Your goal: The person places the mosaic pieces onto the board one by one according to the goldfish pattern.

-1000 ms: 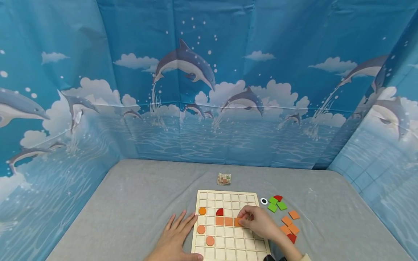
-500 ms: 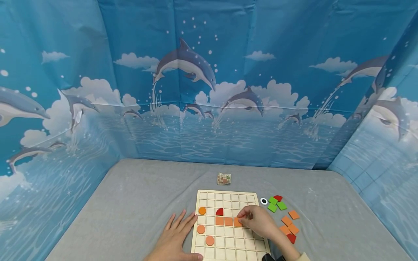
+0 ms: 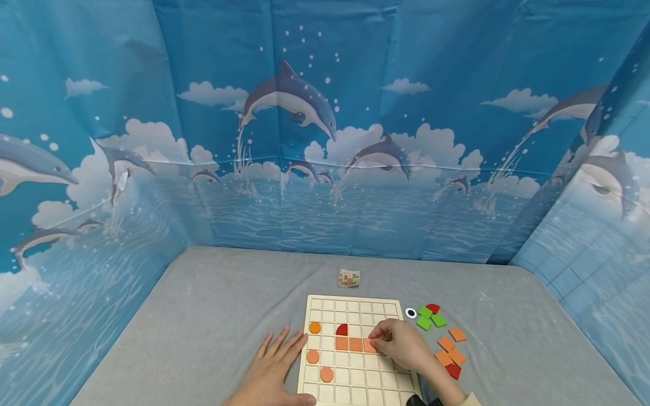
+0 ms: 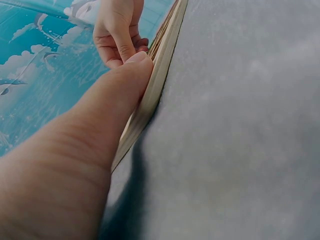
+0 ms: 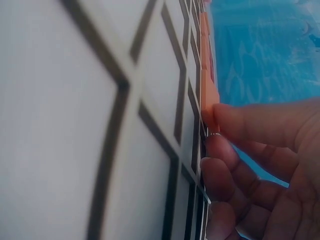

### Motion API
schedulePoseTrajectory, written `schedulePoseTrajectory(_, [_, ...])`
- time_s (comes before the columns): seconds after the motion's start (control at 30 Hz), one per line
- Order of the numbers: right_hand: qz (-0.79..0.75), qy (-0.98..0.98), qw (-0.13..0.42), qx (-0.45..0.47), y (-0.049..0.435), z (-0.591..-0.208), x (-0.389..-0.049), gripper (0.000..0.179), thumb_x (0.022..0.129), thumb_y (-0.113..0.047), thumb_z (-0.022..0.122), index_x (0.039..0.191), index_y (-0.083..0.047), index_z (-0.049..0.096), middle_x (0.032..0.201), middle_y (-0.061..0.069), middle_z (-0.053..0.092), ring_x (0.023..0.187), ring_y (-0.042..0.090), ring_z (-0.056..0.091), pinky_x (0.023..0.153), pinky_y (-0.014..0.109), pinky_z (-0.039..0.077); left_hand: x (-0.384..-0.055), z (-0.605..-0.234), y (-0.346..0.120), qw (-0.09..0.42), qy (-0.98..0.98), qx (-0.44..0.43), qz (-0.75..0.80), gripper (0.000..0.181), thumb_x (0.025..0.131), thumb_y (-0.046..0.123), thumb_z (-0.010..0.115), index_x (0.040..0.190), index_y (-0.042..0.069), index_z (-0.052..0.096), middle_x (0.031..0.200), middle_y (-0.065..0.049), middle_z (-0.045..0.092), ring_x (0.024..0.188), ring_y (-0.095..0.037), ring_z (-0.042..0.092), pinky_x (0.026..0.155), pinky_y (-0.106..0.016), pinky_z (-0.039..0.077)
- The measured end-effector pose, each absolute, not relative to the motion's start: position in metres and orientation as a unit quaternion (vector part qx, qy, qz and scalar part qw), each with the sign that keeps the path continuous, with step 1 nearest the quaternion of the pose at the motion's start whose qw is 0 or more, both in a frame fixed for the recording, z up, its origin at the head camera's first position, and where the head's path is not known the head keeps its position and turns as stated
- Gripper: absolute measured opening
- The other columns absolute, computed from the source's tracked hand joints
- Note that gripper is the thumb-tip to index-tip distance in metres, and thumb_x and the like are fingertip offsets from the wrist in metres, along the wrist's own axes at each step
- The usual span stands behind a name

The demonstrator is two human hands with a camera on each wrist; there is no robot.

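A light wooden grid board [image 3: 358, 380] lies on the grey cloth. My right hand [image 3: 403, 344] pinches an orange square tile [image 3: 370, 345] at the right end of a short row on the board. In the right wrist view, thumb and fingertip are at the edge of this tile [image 5: 209, 97]. Two more orange squares [image 3: 348, 344] sit to its left, with a red quarter-circle [image 3: 342, 330] above the leftmost. My left hand [image 3: 274, 366] lies with spread fingers along the board's left side; its thumb [image 4: 125, 75] rests at the board's edge. Orange round pieces [image 3: 326, 374] occupy cells on the left.
Right of the board lie loose pieces: a black-and-white ring piece [image 3: 411, 313], several green tiles [image 3: 424, 323], several orange squares [image 3: 446, 343] and red quarter-circles [image 3: 454, 370]. A small printed grid card [image 3: 348, 278] is beyond the board. A dolphin-print curtain [image 3: 325, 214] surrounds the table.
The pinched orange tile now lies flatter and more squarely in line with the row than a second ago. My left hand and the loose pieces stay as they were.
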State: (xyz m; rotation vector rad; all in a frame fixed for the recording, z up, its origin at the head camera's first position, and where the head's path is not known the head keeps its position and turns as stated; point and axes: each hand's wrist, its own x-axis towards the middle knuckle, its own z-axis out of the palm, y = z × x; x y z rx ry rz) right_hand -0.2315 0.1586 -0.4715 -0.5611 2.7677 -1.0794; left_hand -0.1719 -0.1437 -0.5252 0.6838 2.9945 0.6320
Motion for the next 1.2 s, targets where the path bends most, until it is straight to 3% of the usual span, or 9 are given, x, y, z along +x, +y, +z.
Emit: schedulePoseTrajectory(1.2, [-0.338,0.925,0.059,-0.162,0.1579,-0.4724,-0.2311,0.010,0.081,-0.012,0.076,0.077,-0.020,0.072,0.068,-0.011,0.056,0.058,0.008,0.048,0.052,0.026,0.040,-0.1716,-0.5232,-0.1438,0.008,0.953,0.219,0.208,0.108,0.070,0.083,0.051,0.152,0.017,0.027,0.153,0.003,0.027,0.142,-0.027,0.014,0.110,-0.053,0.007])
